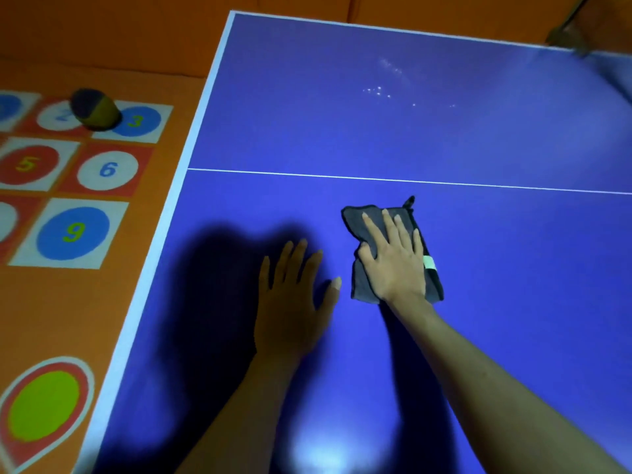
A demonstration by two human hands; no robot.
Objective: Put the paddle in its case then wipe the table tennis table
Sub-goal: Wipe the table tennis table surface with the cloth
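Right hand [396,265] at frame centre, fingers spread flat on grey cloth [362,285], left hand [290,302] beside it, fingers apart on blue tabletop [513,302]

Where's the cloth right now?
The grey cloth lies flat on the blue table, just this side of the white centre line, under the right hand.

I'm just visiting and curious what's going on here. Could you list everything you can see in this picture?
Table tennis table: one, blue with white lines and edge, fills most of the view.
Cloth: one, grey, flat on the table under the right hand.
White specks: several, on the far half of the table.
Floor mat: one, orange with numbered circles, left of the table.
Rounded object: one, dark and yellowish, on the mat; blurred.
Left hand: flat on the table.
Right hand: pressing on the cloth.
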